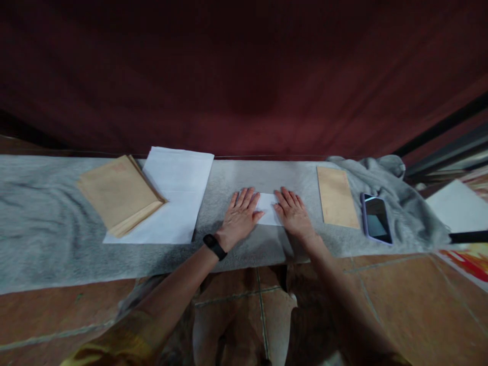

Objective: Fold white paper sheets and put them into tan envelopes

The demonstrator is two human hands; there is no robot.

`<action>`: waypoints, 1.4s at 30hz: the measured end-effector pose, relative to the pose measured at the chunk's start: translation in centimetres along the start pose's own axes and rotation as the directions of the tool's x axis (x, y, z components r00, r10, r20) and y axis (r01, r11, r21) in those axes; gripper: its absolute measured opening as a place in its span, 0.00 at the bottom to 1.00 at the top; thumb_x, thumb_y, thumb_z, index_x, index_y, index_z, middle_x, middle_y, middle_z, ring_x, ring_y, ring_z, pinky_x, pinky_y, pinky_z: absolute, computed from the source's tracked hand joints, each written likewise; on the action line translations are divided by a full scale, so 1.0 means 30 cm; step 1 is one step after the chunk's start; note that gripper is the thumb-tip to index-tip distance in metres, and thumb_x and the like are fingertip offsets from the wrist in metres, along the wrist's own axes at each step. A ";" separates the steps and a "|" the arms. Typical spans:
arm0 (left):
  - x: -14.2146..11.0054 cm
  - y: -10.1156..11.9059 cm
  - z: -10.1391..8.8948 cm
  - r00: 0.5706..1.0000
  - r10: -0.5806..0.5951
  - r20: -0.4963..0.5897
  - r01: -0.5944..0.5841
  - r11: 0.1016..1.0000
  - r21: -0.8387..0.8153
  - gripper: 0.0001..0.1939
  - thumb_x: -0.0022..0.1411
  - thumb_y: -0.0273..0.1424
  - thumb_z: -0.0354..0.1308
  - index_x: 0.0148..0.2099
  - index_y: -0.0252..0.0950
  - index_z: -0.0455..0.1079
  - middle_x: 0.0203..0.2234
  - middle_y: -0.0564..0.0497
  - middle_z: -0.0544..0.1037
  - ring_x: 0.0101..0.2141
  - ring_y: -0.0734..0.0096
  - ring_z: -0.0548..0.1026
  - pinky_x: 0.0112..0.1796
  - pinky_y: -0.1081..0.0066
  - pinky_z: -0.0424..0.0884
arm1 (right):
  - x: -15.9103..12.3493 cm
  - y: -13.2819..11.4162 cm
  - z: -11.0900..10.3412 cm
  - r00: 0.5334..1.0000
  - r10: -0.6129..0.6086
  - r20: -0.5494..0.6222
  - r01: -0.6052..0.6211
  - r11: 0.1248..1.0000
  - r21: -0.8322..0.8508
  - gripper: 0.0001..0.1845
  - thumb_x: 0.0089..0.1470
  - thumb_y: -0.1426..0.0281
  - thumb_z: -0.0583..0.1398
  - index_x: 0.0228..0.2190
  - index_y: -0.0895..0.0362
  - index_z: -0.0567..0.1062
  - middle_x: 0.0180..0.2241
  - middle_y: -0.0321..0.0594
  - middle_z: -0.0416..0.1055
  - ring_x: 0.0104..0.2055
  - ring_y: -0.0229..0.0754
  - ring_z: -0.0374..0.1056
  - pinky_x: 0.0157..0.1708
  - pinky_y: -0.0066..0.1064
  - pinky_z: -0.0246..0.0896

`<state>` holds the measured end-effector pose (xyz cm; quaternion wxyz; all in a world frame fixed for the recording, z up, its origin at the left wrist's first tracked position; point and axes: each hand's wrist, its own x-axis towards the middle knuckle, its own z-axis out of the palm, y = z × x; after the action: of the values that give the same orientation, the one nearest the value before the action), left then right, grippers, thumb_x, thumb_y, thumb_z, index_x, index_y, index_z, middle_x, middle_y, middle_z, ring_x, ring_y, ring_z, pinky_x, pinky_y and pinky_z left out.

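Note:
A small white piece of paper, which looks folded, lies on the grey cloth between my hands. My left hand rests flat on its left end, fingers stretched forward and thumb toward the middle. On the right end, my right hand lies flat too, its fingers slightly spread. Both palms hide the ends of the paper. Further right sits a single brown envelope. To the left, a stack of brown envelopes leans over larger white sheets.
The grey cloth covers a long narrow surface and bunches up at the right. A phone in a purple case lies on it beyond the single envelope. A dark red curtain-like backdrop stands behind. Tiled floor shows in front.

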<state>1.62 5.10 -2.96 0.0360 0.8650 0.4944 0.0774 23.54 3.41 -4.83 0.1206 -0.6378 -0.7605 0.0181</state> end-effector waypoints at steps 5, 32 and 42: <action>0.001 -0.012 -0.008 0.999 -0.043 -0.006 0.043 0.999 0.005 0.32 0.74 0.47 0.41 0.72 0.35 0.56 0.71 0.43 0.56 0.71 0.53 0.52 0.68 0.50 0.48 | -0.003 0.009 -0.001 0.999 0.049 -0.019 -0.049 0.999 -0.005 0.29 0.70 0.58 0.46 0.67 0.53 0.61 0.70 0.48 0.55 0.70 0.56 0.53 0.67 0.53 0.49; -0.016 0.015 0.011 0.995 0.096 -0.014 -0.097 0.995 -0.022 0.31 0.75 0.45 0.41 0.72 0.33 0.54 0.72 0.42 0.54 0.71 0.56 0.50 0.69 0.52 0.47 | -0.008 -0.049 0.002 0.992 -0.107 0.062 0.102 0.992 0.076 0.29 0.71 0.58 0.46 0.67 0.55 0.61 0.71 0.47 0.51 0.73 0.49 0.49 0.70 0.51 0.45; -0.005 -0.002 -0.005 0.997 0.070 0.013 -0.070 0.997 -0.012 0.32 0.75 0.46 0.42 0.72 0.32 0.55 0.72 0.41 0.54 0.71 0.54 0.51 0.69 0.51 0.47 | -0.005 -0.009 0.004 0.998 -0.061 0.033 0.059 0.997 0.055 0.29 0.70 0.57 0.47 0.67 0.53 0.62 0.71 0.45 0.52 0.72 0.52 0.50 0.69 0.52 0.47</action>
<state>1.46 5.01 -2.84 0.0416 0.8820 0.4632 0.0755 23.26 3.24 -4.93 0.1250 -0.6109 -0.7804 0.0462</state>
